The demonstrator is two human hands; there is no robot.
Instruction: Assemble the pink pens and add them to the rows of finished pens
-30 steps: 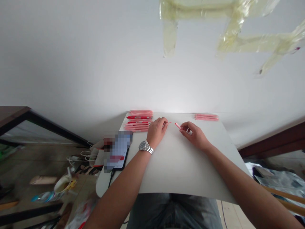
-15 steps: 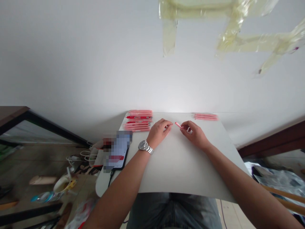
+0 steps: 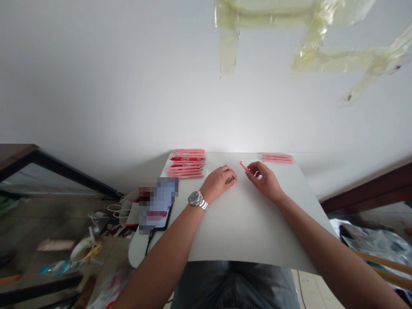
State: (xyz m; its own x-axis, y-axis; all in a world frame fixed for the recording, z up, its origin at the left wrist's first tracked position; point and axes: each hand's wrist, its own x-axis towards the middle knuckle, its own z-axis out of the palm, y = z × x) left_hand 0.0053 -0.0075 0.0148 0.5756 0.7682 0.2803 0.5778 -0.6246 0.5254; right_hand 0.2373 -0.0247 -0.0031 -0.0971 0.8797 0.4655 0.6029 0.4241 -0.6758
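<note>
My right hand [image 3: 264, 182] pinches a short pink pen barrel [image 3: 243, 165] between thumb and fingertips, its end pointing up and left. To its left, my left hand [image 3: 219, 183], with a metal watch on the wrist, rests low over the table with fingers curled together. Something small and greyish shows at its fingertips, too little to name. Behind that hand lies a thin whitish stick [image 3: 207, 171]. A row of pink and red pens [image 3: 188, 163] lies at the table's back left. At the back right is a smaller group of pink pens [image 3: 278, 158].
The white table [image 3: 244, 231] stands against a wall. On its left edge lies a phone [image 3: 161, 204] with a cable. A bucket [image 3: 83, 249] and a bottle [image 3: 58, 267] are on the floor at left. Plastic bags [image 3: 380, 244] lie at right.
My left hand has moved slightly toward me and lower, its fingers curling more. My right hand has shifted a little right, tilting the pen barrel more upright. The gap between the hands' fingertips remains.
</note>
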